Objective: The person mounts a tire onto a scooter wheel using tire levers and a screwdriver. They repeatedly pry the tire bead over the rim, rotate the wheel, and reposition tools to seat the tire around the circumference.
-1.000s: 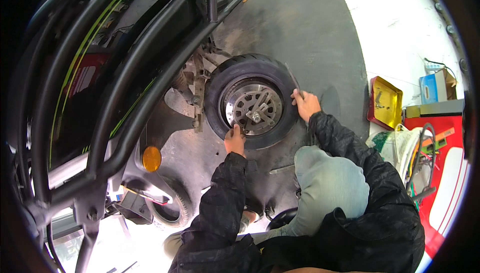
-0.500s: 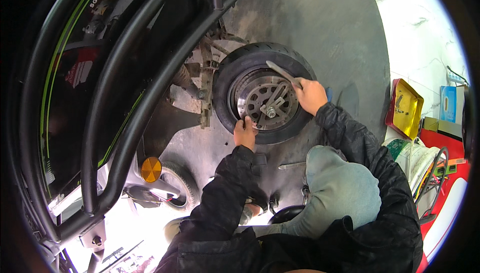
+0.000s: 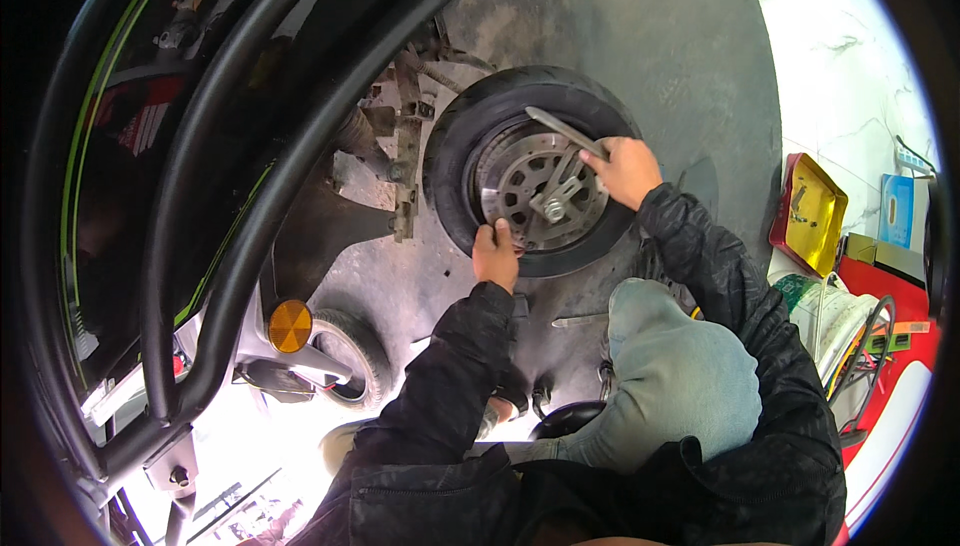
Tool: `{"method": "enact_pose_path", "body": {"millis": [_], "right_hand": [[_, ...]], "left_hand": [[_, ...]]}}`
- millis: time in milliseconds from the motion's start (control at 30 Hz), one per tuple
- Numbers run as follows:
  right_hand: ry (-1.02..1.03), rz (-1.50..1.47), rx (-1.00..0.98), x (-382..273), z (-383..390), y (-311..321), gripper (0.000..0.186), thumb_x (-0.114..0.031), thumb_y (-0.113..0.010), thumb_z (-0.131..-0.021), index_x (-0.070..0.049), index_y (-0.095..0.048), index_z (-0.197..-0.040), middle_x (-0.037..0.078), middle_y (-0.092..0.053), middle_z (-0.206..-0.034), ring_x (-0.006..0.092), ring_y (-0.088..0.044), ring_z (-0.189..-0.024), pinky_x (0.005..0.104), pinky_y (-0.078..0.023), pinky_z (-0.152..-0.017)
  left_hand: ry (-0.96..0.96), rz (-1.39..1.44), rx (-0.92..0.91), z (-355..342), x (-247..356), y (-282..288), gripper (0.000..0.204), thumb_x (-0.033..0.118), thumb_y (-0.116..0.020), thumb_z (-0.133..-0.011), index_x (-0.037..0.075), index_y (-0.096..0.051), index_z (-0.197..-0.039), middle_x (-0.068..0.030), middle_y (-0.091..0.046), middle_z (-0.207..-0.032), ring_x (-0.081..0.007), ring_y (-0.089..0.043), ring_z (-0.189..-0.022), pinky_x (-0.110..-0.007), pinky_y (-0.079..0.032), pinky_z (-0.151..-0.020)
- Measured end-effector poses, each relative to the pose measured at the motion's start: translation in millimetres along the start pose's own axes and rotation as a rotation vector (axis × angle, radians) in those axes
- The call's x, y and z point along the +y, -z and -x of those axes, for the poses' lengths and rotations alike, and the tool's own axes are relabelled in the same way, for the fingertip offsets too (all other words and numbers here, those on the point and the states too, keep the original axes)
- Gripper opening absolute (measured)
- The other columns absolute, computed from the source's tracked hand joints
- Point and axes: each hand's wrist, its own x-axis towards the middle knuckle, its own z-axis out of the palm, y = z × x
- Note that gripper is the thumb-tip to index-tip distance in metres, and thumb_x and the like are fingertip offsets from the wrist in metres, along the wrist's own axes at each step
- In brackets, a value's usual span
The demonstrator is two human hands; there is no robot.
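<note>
Black tube frame (image 3: 268, 214): on the left, above an orange round reflector (image 3: 290, 327).
Left hand (image 3: 495, 258): fingers curled at the wheel's near edge; cannot tell whether they pinch anything.
Wheel (image 3: 545, 172): centre, on the grey floor (image 3: 680, 56), slotted disc facing the camera.
Flat metal bar (image 3: 562, 130): slanting over the tyre's far side.
Right hand (image 3: 630, 174): closed around the bar's near end.
Yellow tray (image 3: 822, 208): far right, red-sided, small pieces inside.
</note>
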Motion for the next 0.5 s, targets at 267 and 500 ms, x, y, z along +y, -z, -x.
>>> {"method": "enact_pose_path", "body": {"millis": [267,500], "right_hand": [[0.045,-0.081,-0.016,48,-18,17,0.051,-0.047,-0.069,-0.096,0.004,-0.076,-0.097,0.028,-0.070,-0.085,0.0472,-0.068,-0.087,0.0514,-0.053,-0.077],[-0.018,-0.182,0.018,40,-36,-9,0.047,-0.041,-0.066,-0.098,0.005,-0.076,-0.102,0.031,-0.070,-0.087,0.0491,-0.068,-0.089,0.0515,-0.054,-0.083]], "left_hand": [[-0.018,-0.141,-0.071,-10,40,-26,0.038,0.032,-0.060,-0.109,-0.005,-0.063,-0.102,-0.0116,-0.069,-0.083,-0.0183,-0.070,-0.065,-0.032,-0.060,-0.060],[0.109,-0.127,-0.057,-10,85,-14,0.043,0.030,-0.061,-0.107,-0.011,-0.065,-0.096,-0.0152,-0.069,-0.081,-0.0202,-0.070,-0.062,-0.034,-0.061,-0.057]]}}
